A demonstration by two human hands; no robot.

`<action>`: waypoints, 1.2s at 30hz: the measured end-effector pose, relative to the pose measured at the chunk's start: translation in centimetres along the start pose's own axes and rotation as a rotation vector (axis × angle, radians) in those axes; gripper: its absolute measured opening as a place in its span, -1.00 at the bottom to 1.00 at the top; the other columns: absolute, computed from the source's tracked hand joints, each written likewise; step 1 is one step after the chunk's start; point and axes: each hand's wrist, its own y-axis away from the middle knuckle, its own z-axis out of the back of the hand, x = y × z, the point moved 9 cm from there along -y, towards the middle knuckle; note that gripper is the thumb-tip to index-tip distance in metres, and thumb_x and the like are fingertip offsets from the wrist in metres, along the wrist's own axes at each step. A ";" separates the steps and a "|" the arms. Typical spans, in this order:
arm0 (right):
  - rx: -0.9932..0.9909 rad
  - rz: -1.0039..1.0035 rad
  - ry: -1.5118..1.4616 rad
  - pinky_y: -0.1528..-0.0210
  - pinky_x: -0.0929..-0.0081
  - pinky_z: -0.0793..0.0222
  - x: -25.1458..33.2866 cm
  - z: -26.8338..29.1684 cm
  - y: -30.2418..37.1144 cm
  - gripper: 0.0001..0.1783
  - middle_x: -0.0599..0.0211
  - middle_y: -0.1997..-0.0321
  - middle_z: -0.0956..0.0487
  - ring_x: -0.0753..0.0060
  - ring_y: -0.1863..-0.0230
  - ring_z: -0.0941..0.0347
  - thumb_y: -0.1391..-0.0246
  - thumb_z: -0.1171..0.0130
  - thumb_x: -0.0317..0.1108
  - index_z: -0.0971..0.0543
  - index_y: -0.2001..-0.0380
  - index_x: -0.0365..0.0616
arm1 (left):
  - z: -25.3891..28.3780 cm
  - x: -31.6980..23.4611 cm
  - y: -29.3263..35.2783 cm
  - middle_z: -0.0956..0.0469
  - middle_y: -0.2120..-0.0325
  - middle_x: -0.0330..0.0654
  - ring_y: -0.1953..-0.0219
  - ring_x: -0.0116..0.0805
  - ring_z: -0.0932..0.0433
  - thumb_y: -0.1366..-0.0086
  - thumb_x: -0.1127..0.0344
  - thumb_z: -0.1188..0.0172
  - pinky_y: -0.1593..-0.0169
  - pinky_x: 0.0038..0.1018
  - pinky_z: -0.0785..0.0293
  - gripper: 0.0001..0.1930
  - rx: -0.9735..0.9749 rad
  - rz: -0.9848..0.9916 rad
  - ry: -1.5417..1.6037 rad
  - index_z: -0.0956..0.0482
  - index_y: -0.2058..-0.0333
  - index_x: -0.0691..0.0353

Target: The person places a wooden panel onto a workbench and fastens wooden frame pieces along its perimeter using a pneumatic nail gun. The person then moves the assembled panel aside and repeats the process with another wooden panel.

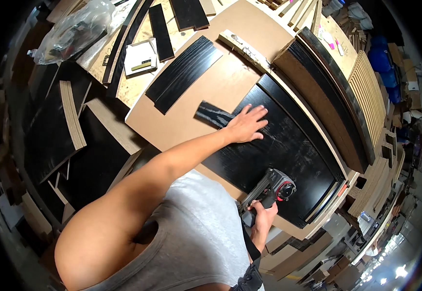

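Note:
A large black panel [291,140] lies on the light brown board that covers the workbench. My left hand [248,124] rests on the panel's upper left part, fingers spread and holding nothing. A short black wood strip [213,114] sticks out from beside that hand, its near end hidden by my wrist. My right hand [263,218] is wrapped around the handle of a black and red nail gun [281,186]. The nail gun's head is over the lower part of the panel; whether it touches the surface I cannot tell.
A wider black board [184,72] lies to the upper left. A wooden rail [244,48] crosses the far side, with a stack of black-edged boards [320,102] beyond it. A white box [140,57] and a clear plastic bag [77,31] sit at the far left.

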 end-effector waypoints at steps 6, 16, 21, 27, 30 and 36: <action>0.027 -0.028 -0.002 0.50 0.49 -0.44 -0.4 0.0 -0.9 -0.62 0.31 0.47 -0.49 0.45 0.59 -0.44 0.09 -0.15 -0.71 -0.48 0.12 -0.35 | 5.3 5.7 0.9 -0.30 -0.19 0.12 -0.28 0.06 -0.21 -0.22 0.17 -0.31 -0.24 -0.02 -0.13 -0.48 -0.449 0.619 -0.088 -0.49 -0.11 0.27; 0.031 -0.036 0.042 0.49 0.44 -0.46 0.0 -0.4 -1.6 -0.66 0.25 0.51 -0.51 0.38 0.60 -0.48 0.10 -0.16 -0.63 -0.47 0.16 -0.38 | 5.4 8.5 0.2 -0.50 0.16 -0.08 0.04 -0.08 -0.43 -0.31 0.21 -0.22 -0.05 -0.16 -0.27 -0.63 -0.443 0.654 0.070 -0.58 -0.03 0.26; 0.039 -0.047 0.076 0.49 0.45 -0.46 1.0 -1.4 -1.6 -0.65 0.26 0.51 -0.50 0.39 0.59 -0.47 0.10 -0.16 -0.65 -0.47 0.15 -0.37 | 5.4 9.1 0.0 -0.50 0.17 -0.08 0.03 -0.09 -0.43 -0.31 0.23 -0.22 -0.06 -0.18 -0.26 -0.65 -0.438 0.595 0.127 -0.59 -0.01 0.24; 0.034 -0.086 0.097 0.49 0.49 -0.43 1.4 -2.2 -1.8 -0.60 0.28 0.48 -0.51 0.44 0.59 -0.46 0.11 -0.14 -0.71 -0.48 0.11 -0.36 | 5.1 9.6 -0.4 -0.53 0.18 -0.13 0.01 -0.13 -0.45 -0.30 0.23 -0.23 -0.06 -0.20 -0.25 -0.65 -0.444 0.588 0.203 -0.60 -0.01 0.24; 0.050 -0.088 0.118 0.49 0.48 -0.44 1.8 -2.8 -2.0 -0.60 0.27 0.48 -0.52 0.42 0.59 -0.47 0.11 -0.14 -0.70 -0.48 0.10 -0.37 | 5.3 9.9 -0.3 -0.53 0.18 -0.13 0.02 -0.14 -0.45 -0.30 0.23 -0.24 -0.07 -0.20 -0.25 -0.64 -0.445 0.606 0.207 -0.59 -0.02 0.23; 0.086 -0.104 0.054 0.50 0.43 -0.48 3.7 -3.7 -3.1 -0.47 0.28 0.47 -0.49 0.37 0.58 -0.47 0.13 -0.14 -0.65 -0.45 -0.02 -0.37 | 5.5 10.3 -0.9 -0.53 0.15 -0.16 0.01 -0.17 -0.44 -0.25 0.22 -0.29 -0.09 -0.19 -0.21 -0.65 -0.422 0.591 0.215 -0.61 0.00 0.19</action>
